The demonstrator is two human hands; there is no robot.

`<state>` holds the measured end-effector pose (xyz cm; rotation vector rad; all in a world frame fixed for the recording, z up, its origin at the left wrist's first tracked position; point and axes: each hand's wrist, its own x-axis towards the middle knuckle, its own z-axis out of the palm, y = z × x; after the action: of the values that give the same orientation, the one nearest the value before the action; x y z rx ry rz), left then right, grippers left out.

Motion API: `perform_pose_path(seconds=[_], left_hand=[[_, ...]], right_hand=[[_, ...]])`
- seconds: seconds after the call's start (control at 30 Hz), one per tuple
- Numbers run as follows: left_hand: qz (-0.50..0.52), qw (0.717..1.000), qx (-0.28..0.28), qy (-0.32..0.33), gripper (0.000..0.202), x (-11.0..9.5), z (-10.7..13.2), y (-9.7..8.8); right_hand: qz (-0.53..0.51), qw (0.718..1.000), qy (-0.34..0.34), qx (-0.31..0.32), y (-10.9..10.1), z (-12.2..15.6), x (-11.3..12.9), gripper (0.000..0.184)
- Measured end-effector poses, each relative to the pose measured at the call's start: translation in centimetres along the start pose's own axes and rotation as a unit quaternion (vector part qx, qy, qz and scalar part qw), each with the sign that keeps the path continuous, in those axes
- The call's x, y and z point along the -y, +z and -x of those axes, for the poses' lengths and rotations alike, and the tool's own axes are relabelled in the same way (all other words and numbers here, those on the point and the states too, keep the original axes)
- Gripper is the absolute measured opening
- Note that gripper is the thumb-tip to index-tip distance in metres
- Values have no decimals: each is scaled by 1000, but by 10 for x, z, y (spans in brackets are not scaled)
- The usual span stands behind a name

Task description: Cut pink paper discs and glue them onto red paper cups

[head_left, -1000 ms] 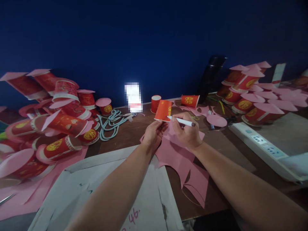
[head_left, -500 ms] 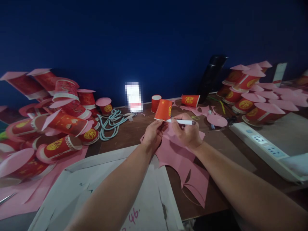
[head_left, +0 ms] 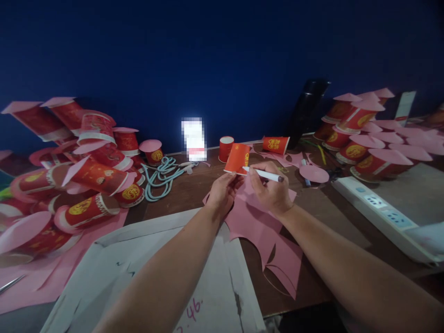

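My left hand [head_left: 224,192] is closed on the lower rim of a red paper cup [head_left: 236,158] with gold characters, which it holds tilted. In my right hand [head_left: 274,187] is a white marker [head_left: 263,174] with a dark end. Its tip reaches the cup's side near the gold print; whether it touches I cannot tell. Below both hands lies cut pink paper [head_left: 256,217] with curved edges. Just behind the held cup stands another red cup [head_left: 226,147], and a third red cup [head_left: 275,144] lies on its side to the right.
Red cups with pink discs are heaped at left [head_left: 92,210] and right [head_left: 360,115]. A pale blue cable [head_left: 163,178] lies near a bright phone [head_left: 194,138]. A white power strip [head_left: 378,208], black bottle [head_left: 307,111] and white board [head_left: 138,259] surround the work spot.
The marker's tip has shifted up the cup's side from near its lower rim, and the marker slants more. My left hand still holds the cup, nearly in place.
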<state>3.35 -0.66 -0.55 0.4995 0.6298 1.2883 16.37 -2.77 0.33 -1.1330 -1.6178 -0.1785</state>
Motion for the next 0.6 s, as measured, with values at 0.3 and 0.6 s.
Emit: perform_pose_path(seconds=[0.3,0.6], left_hand=[[-9,1000,16,4,5,1,-2,-2],[-15,1000,12,1,3,1,-2,0]], right_hand=[[1,999,35,32,-1,1,2,12],[-6,999,31,24,0,2,0,11]])
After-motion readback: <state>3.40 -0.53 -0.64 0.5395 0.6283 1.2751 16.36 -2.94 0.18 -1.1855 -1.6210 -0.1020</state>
